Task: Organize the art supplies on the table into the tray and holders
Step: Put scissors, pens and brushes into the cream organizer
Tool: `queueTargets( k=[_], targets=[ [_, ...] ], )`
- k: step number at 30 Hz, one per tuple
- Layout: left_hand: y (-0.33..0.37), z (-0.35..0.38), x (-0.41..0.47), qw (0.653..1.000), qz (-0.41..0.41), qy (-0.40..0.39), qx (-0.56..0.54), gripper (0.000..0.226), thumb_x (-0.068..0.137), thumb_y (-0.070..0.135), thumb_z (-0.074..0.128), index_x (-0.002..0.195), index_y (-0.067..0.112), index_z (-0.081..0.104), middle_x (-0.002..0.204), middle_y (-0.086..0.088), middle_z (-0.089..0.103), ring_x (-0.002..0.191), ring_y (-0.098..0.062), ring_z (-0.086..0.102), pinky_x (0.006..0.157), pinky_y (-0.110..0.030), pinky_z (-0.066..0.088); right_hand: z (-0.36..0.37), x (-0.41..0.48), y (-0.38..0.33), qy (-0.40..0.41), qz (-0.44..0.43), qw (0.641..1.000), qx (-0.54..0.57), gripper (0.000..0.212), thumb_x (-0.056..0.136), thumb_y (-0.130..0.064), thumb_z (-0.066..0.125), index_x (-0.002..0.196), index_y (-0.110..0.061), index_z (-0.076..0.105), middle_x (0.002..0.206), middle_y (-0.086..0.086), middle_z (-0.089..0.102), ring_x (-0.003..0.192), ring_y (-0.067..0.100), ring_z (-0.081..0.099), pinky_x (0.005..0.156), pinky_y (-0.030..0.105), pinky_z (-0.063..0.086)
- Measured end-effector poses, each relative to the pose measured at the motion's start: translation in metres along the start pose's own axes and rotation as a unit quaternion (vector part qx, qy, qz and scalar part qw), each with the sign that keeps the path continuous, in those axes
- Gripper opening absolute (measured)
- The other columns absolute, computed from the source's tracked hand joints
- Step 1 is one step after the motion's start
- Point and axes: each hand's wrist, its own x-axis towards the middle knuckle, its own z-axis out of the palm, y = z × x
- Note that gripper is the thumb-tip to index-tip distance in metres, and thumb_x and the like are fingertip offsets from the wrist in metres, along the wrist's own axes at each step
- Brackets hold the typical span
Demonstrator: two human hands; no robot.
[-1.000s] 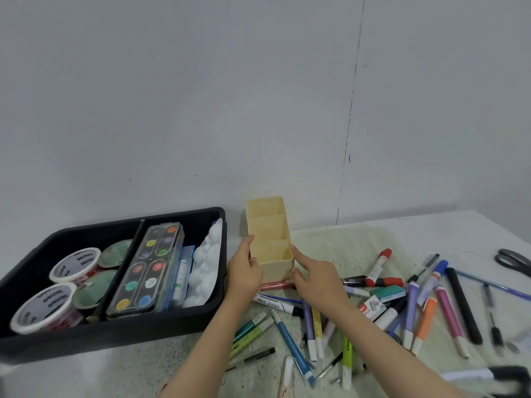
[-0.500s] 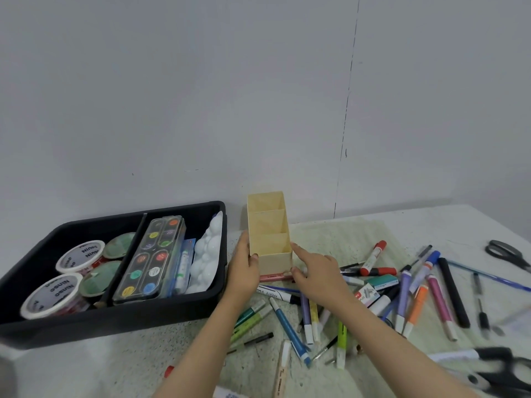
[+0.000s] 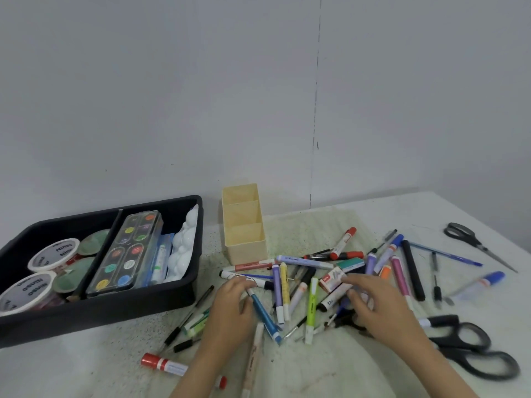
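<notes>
A cream three-compartment holder [image 3: 244, 248] stands upright and empty beside the black tray [image 3: 100, 320]. In front of it lies a heap of markers and pens [image 3: 304, 280] on a pale cloth. My left hand [image 3: 230, 311] is at the heap's left edge, its curled fingers and thumb pinching the top end of a blue marker [image 3: 265, 318] that lies on the cloth. My right hand [image 3: 373, 303] hovers over the middle of the heap, fingers spread and touching a white marker [image 3: 333, 300] and a small box [image 3: 333, 278].
The tray holds paint tubs [image 3: 54, 254], a watercolour set [image 3: 129, 251] and a white palette [image 3: 184, 254]. Small scissors [image 3: 477, 245] lie far right and large black scissors [image 3: 474, 351] near right. A red-capped marker [image 3: 163, 364] and black pens [image 3: 186, 317] lie near the front.
Both hands have let go of the cream holder and dropped back onto the marker heap. The holder now stands alone next to the tray.
</notes>
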Motion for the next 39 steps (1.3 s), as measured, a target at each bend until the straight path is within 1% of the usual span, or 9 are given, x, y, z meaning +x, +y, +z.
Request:
queueTargets(
  k=[7, 12, 17, 20, 22, 26, 31, 35, 39],
  targets=[
    [0.04, 0.032, -0.024, 0.997, 0.065, 0.017, -0.035, 0.025, 0.089, 0.006, 0.058, 0.097, 0.027, 0.067, 0.107, 0.018, 0.057, 0.105, 0.005, 0.046, 0.091, -0.014, 0.03, -0.059, -0.055, 0.048, 0.046, 0.107, 0.979, -0.167, 0.014, 0.077, -0.015, 0.072, 0.087, -0.024, 0.07, 0.085, -0.008, 0.068, 0.076, 0.017, 0.057, 0.064, 0.031, 0.041],
    [0.065, 0.056, -0.034, 0.992, 0.102, 0.031, -0.073, 0.033, 0.084, -0.002, 0.06, 0.091, 0.03, 0.067, 0.101, 0.026, 0.056, 0.104, 0.013, 0.046, 0.09, -0.016, 0.036, -0.084, -0.08, 0.065, -0.049, 0.234, 0.92, -0.311, 0.043, 0.087, -0.059, 0.044, 0.127, -0.042, 0.042, 0.13, -0.015, 0.047, 0.122, 0.013, 0.04, 0.095, 0.031, 0.032],
    [0.084, 0.083, -0.041, 0.988, 0.121, 0.035, -0.092, 0.034, 0.082, -0.005, 0.061, 0.089, 0.028, 0.067, 0.1, 0.025, 0.058, 0.104, 0.022, 0.043, 0.091, -0.009, 0.035, -0.092, -0.087, 0.076, -0.055, 0.238, 0.94, -0.239, 0.041, 0.083, -0.06, 0.053, 0.117, -0.043, 0.04, 0.118, -0.018, 0.052, 0.123, 0.012, 0.04, 0.11, 0.041, 0.017],
    [0.098, 0.101, -0.045, 0.983, 0.15, 0.038, -0.102, 0.034, 0.081, 0.0, 0.059, 0.092, 0.031, 0.065, 0.098, 0.025, 0.059, 0.1, 0.012, 0.051, 0.087, -0.009, 0.041, -0.098, -0.087, 0.085, -0.034, 0.231, 0.959, -0.162, 0.051, 0.073, -0.054, 0.069, 0.113, -0.041, 0.039, 0.106, -0.013, 0.053, 0.109, 0.013, 0.049, 0.092, 0.031, 0.035],
    [0.109, 0.111, -0.047, 0.979, 0.167, 0.016, -0.115, 0.033, 0.08, 0.009, 0.057, 0.096, 0.039, 0.06, 0.1, 0.025, 0.06, 0.101, 0.006, 0.053, 0.085, -0.012, 0.044, -0.103, -0.088, 0.089, 0.009, 0.226, 0.974, -0.021, 0.047, 0.073, -0.034, 0.077, 0.106, -0.037, 0.044, 0.101, -0.008, 0.054, 0.095, 0.012, 0.054, 0.074, 0.022, 0.038],
    [0.139, 0.122, -0.05, 0.973, 0.169, -0.115, -0.104, 0.043, 0.087, 0.024, 0.063, 0.112, 0.053, 0.044, 0.119, 0.031, 0.05, 0.115, 0.013, 0.042, 0.092, -0.004, 0.033, -0.114, -0.086, 0.093, 0.065, 0.205, 0.95, 0.225, 0.037, 0.08, 0.001, 0.069, 0.099, -0.028, 0.058, 0.086, 0.006, 0.064, 0.072, 0.018, 0.066, 0.066, 0.019, 0.051],
    [0.171, 0.129, -0.035, 0.945, 0.155, -0.283, -0.057, 0.077, 0.071, 0.05, 0.074, 0.136, 0.047, 0.033, 0.129, 0.03, 0.047, 0.118, 0.013, 0.041, 0.094, -0.013, 0.033, -0.134, -0.061, 0.093, 0.003, 0.17, 0.935, 0.311, 0.031, 0.078, 0.007, 0.069, 0.102, -0.013, 0.063, 0.081, 0.008, 0.071, 0.074, 0.02, 0.07, 0.066, 0.018, 0.052],
    [0.188, 0.14, -0.02, 0.927, 0.126, -0.341, -0.09, 0.055, 0.072, 0.036, 0.075, 0.124, 0.031, 0.058, 0.117, 0.014, 0.063, 0.107, 0.001, 0.057, 0.097, -0.026, 0.047, -0.157, -0.029, 0.088, -0.068, 0.125, 0.938, 0.316, 0.034, 0.075, 0.007, 0.072, 0.101, -0.013, 0.064, 0.079, 0.009, 0.072, 0.076, 0.025, 0.068, 0.078, 0.031, 0.054],
    [0.2, 0.148, -0.01, 0.935, 0.098, -0.32, -0.12, 0.024, 0.082, 0.041, 0.063, 0.105, 0.036, 0.065, 0.1, 0.0, 0.07, 0.096, -0.016, 0.065, 0.09, -0.044, 0.051, -0.175, 0.001, 0.074, -0.114, 0.065, 0.937, 0.323, 0.033, 0.075, 0.007, 0.072, 0.099, -0.015, 0.065, 0.08, 0.007, 0.072, 0.076, 0.017, 0.068, 0.079, 0.026, 0.053]
  ],
)
